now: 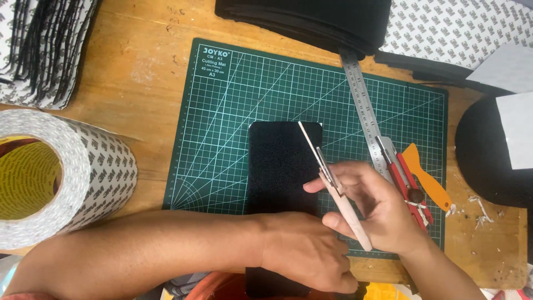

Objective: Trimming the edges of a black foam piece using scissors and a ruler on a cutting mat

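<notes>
A black rectangular foam strip point(283, 166) lies on the green gridded cutting mat point(233, 111). The left hand point(305, 253) presses it flat, fingers seemingly together; the right hand point(375, 208) has its fingers clamped on a slim white-handled craft knife point(333, 183).

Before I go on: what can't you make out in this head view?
- Near end of the black strip: covered by the left hand.
- Utility knife tip contact: too small to tell.
- Steel ruler far end: under the black sheet stack.
- Tape roll: cut by the left edge.
</notes>
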